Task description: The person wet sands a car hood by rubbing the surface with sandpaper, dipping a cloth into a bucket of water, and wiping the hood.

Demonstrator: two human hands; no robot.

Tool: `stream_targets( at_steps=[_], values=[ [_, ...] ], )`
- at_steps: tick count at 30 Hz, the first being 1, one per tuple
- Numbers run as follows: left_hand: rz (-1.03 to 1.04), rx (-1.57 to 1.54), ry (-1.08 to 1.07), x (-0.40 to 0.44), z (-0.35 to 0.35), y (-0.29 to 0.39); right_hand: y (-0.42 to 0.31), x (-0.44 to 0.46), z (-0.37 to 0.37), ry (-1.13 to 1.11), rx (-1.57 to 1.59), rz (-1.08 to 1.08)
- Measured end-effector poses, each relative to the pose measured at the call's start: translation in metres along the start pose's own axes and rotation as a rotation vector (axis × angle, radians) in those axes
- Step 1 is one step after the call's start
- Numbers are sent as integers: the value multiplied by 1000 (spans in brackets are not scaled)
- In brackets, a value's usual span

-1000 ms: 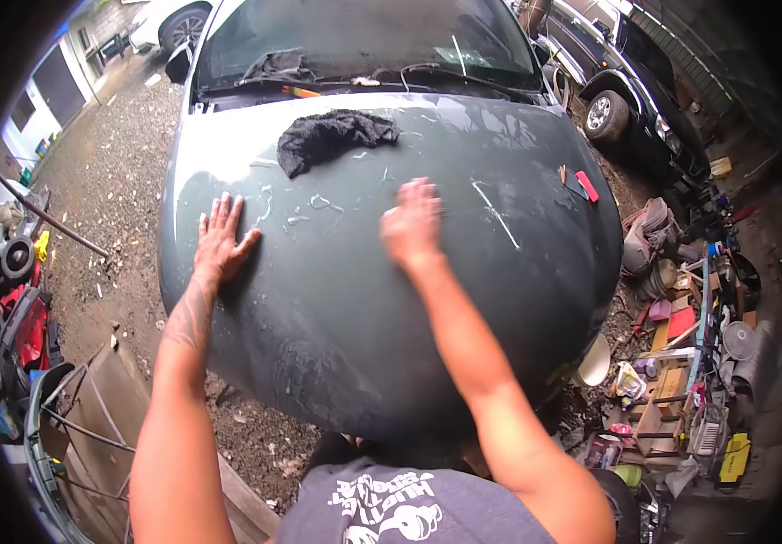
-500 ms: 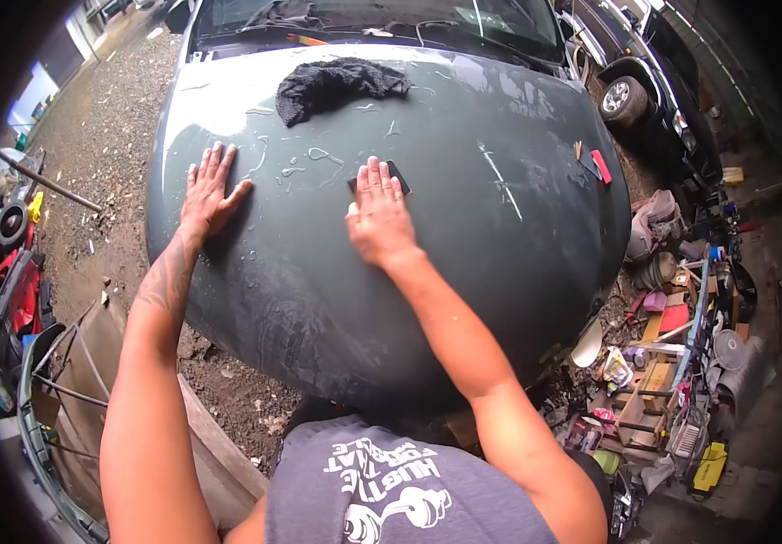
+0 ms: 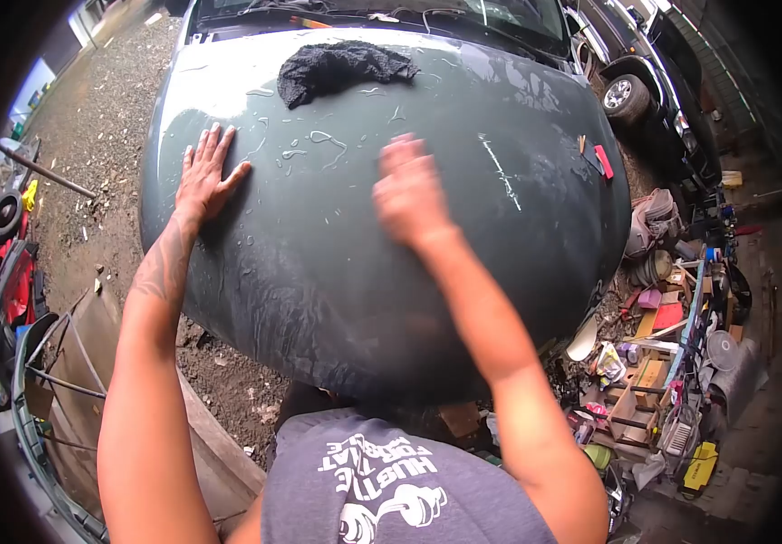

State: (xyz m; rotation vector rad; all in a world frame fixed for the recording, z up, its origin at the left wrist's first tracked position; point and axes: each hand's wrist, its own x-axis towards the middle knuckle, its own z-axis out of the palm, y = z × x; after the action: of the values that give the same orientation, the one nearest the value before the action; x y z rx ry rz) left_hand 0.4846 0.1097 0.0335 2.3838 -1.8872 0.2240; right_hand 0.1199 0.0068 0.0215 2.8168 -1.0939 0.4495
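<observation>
A dark green car hood (image 3: 318, 263) lies in front of me, wet with beads and streaks of water. My left hand (image 3: 210, 177) rests flat on its left side, fingers spread, holding nothing. Blurred by motion, my right hand (image 3: 409, 192) is over the middle of the hood with its fingers pointing forward. The dark piece of sandpaper seen beneath it earlier is hidden under the hand now. A crumpled black cloth (image 3: 341, 71) lies near the windshield. A jagged white streak (image 3: 500, 172) marks the paint right of my right hand.
A small red block (image 3: 603, 161) lies on the hood's right side, beside thin dark pieces. Another vehicle's wheel (image 3: 625, 98) stands at the back right. Boxes and clutter (image 3: 649, 390) crowd the ground at right. Car parts (image 3: 15, 263) lie at left on gravel (image 3: 106, 136).
My right hand has moved a little to the right and forward across the hood, and it is now blurred. My left hand stays planted. The view has tilted slightly.
</observation>
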Motion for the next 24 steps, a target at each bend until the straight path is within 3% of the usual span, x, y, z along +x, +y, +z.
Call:
stream_targets(
  at_steps=[1, 2, 3, 5, 8, 9, 10, 13, 15, 18, 19, 21, 22, 23, 24],
  values=[
    [0, -3, 9, 0, -2, -1, 57, 6, 4, 20, -173, 107],
    [-10, 6, -3, 0, -2, -1, 92, 16, -27, -359, -553, 256],
    [-15, 7, 3, 1, -2, -1, 142, 12, -7, 53, 59, 601],
    [-22, 8, -20, 1, -3, 1, 107, 28, -13, -54, -34, 707],
    [-25, -14, 1, 0, -7, 2, -40, 11, 8, 15, -90, 204],
    [-14, -29, 4, -3, -6, 2, -91, 4, -7, -159, -218, 92],
    [2, -25, -4, -5, -6, 2, -103, -10, -9, -82, 283, 53],
    [19, -26, 14, 1, -1, 0, -12, 1, -8, 25, 16, 179],
    [17, -20, 18, 2, 2, -3, 98, 15, 7, 44, -47, 539],
    [11, -23, 10, 2, -6, 0, 73, 26, -18, -47, -27, 682],
    [0, -24, -13, 0, -6, 1, 35, 22, -6, 20, -86, 537],
    [-8, -27, -25, -1, -6, 0, -53, 2, 4, -99, -338, 173],
    [-4, -30, -11, -4, -5, 0, -70, -15, -11, -49, 309, 146],
    [7, -36, 11, -1, -4, 0, -55, -19, -7, -54, 309, 164],
    [5, -28, 10, 1, -1, -1, -19, -20, -1, -56, 107, 159]
  ],
)
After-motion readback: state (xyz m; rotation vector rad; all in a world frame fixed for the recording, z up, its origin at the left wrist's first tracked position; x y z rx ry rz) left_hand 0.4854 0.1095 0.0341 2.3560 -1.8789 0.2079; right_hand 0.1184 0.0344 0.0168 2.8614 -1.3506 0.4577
